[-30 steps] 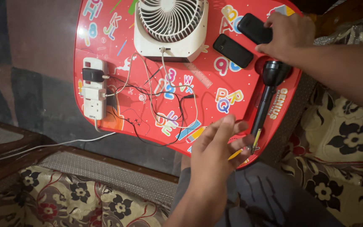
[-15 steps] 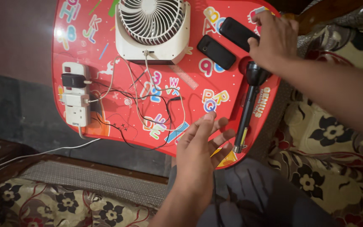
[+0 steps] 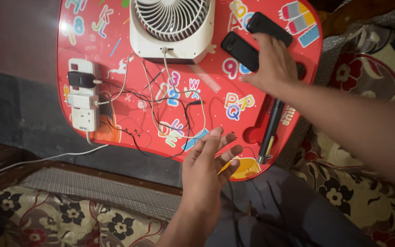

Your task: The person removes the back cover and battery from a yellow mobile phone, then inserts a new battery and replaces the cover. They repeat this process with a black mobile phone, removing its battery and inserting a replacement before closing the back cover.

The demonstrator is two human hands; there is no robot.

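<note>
My right hand (image 3: 273, 64) lies palm down on a red lap table (image 3: 300, 59) printed with coloured letters. Its fingertips touch the nearer of two black phones (image 3: 237, 48); the second phone (image 3: 267, 25) lies just beyond the knuckles. Nothing is gripped in it. A black torch (image 3: 270, 130) lies along the table's right side, its head hidden under my wrist. My left hand (image 3: 209, 164) hovers at the table's near edge, palm open with fingers apart, holding nothing. Thin black and white wires (image 3: 161, 105) tangle across the middle of the table.
A white desk fan (image 3: 172, 23) stands at the back. A white power strip (image 3: 83, 96) with plugged adapters lies at the left, its cable (image 3: 37, 161) trailing off. A clear ruler (image 3: 205, 78) rests mid-table. Floral cushions (image 3: 69, 219) surround my lap (image 3: 289, 210).
My right hand slid from the farther phone down and left to the nearer phone, now covering the torch's head. My left hand drew back slightly toward me, still open.
</note>
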